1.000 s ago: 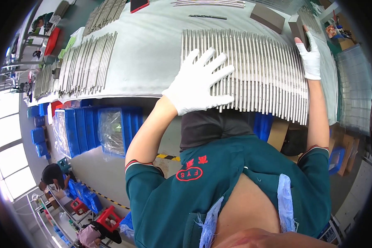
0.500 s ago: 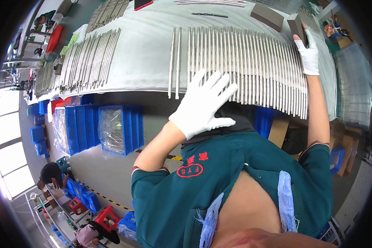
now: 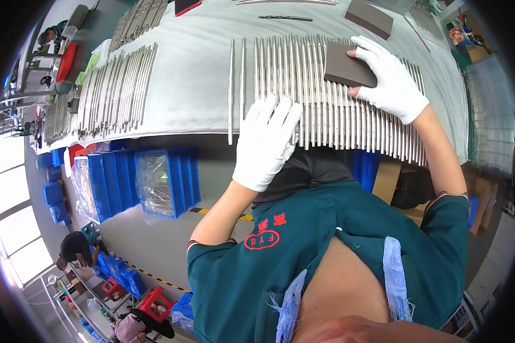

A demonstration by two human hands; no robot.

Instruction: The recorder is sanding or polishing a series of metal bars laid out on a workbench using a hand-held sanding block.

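Block [image 3: 342, 64], matte and rectangular, lies over slim, shiny metal rods [image 3: 333, 123].

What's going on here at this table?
A person in white gloves is working over a row of metal rods laid side by side on a pale-covered table. The right hand grips a grey-brown block over the row. The left hand is at the rods' near ends, toward the row's left; whether it grips any isn't clear. A similar block lies farther back.
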